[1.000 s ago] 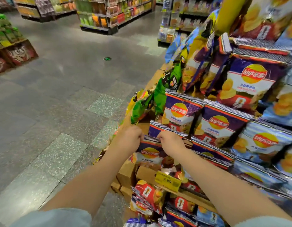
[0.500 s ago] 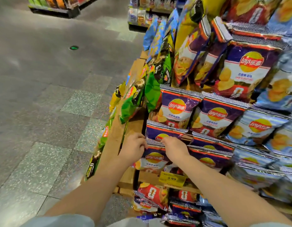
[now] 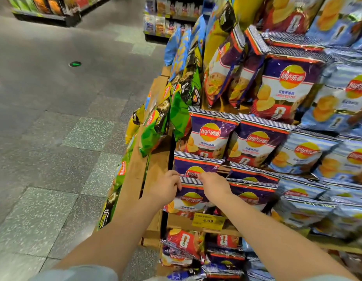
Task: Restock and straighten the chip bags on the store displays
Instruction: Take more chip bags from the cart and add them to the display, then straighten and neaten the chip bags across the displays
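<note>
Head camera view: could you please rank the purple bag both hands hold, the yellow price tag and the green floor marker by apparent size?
1. purple bag, gripped by the left hand and right hand
2. yellow price tag
3. green floor marker, which is farther off, so its true size is unsure

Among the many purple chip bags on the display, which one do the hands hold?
The front purple bag on the lowest purple row, just above the yellow price tag. The left hand and right hand pinch its striped top edge; the other purple bags are untouched.
</note>
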The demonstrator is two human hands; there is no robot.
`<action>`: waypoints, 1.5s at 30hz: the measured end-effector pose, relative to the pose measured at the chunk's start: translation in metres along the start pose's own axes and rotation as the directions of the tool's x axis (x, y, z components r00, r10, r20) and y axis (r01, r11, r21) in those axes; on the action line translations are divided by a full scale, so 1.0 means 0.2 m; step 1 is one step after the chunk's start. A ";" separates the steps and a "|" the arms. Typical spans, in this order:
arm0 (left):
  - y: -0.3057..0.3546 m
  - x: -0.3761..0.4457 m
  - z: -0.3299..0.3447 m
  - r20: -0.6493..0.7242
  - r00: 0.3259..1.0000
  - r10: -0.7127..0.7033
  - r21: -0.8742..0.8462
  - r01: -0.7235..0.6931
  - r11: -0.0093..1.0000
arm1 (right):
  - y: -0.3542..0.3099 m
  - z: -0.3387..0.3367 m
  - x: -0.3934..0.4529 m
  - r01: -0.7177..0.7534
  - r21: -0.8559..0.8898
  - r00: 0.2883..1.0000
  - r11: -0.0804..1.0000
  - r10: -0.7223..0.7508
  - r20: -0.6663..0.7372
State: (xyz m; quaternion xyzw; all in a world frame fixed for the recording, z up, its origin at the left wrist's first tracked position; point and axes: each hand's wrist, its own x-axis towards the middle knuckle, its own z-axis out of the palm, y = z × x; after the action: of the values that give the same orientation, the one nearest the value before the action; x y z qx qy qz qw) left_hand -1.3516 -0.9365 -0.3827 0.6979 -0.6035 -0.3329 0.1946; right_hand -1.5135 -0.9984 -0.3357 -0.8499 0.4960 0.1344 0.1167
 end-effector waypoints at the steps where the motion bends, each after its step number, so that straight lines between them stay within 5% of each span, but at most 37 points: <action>1: 0.00 0.00 0.00 -0.029 1.000 -0.005 0.000 0.005 1.000 | 0.00 0.00 0.00 0.000 0.000 1.000 1.000 0.000 -0.014; 7: 0.04 -0.02 -0.04 -0.229 0.969 -0.087 -0.048 0.078 0.996 | 0.01 0.03 0.00 -0.004 0.074 0.995 0.997 0.011 -0.094; 9: 0.05 -0.03 -0.04 -0.273 0.962 -0.029 0.087 0.054 0.995 | 0.03 0.05 -0.02 0.005 0.072 0.995 0.997 0.002 -0.097; 13: 0.09 -0.04 -0.02 -0.260 0.963 0.072 0.339 0.021 0.940 | 0.03 0.06 -0.05 0.000 0.063 0.990 0.998 0.009 -0.142; 20: 0.21 -0.10 -0.01 -0.303 0.952 -0.050 0.343 0.158 0.926 | 0.04 0.03 -0.14 -0.035 0.048 0.974 0.998 0.045 -0.223; 28: 0.35 -0.29 -0.05 -0.465 0.875 -0.134 0.360 0.325 0.875 | 0.00 -0.05 -0.23 0.199 0.070 0.940 0.977 -0.171 -0.296; 36: 0.54 -0.65 0.12 -0.635 0.690 -0.348 0.206 0.586 0.784 | 0.02 -0.06 -0.39 0.495 -0.045 0.831 0.868 -0.488 -0.268; 42: 0.67 -0.98 0.44 -0.688 0.519 -0.507 0.040 0.725 0.688 | -0.01 0.10 -0.66 0.713 -0.114 0.642 0.691 -0.710 -0.288; 45: 0.72 -1.16 0.61 -0.688 0.428 -0.586 -0.038 0.785 0.618 | 0.01 0.19 -0.82 0.756 -0.124 0.629 0.643 -0.765 -0.138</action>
State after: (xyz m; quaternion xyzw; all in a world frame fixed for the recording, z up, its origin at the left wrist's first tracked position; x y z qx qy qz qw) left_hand -1.5500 -0.7225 -0.3181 0.9714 -0.1971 -0.0311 0.1290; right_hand -1.5971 -0.8547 -0.3154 -0.9909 0.0959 0.0097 0.0945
